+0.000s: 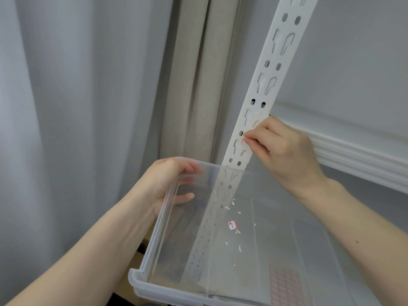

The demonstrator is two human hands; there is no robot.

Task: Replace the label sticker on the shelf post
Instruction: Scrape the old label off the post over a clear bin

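A white slotted shelf post (270, 69) slants from the top right down behind a clear plastic bin (159, 244). My right hand (284, 151) is against the post, its fingertips pinching a small red-and-white label sticker (243, 141) at a keyhole slot. My left hand (170, 180) grips the bin's far left corner, thumb over the rim and fingers inside. In the bin lie a torn red-edged sticker piece (232, 224) with writing and several small white scraps (239, 248).
A sheet of red-outlined blank stickers (284, 286) shows through the bin at lower right. Grey curtain (77, 96) hangs left, beige curtain (198, 85) in the middle. A white wall moulding (357, 155) runs behind my right hand.
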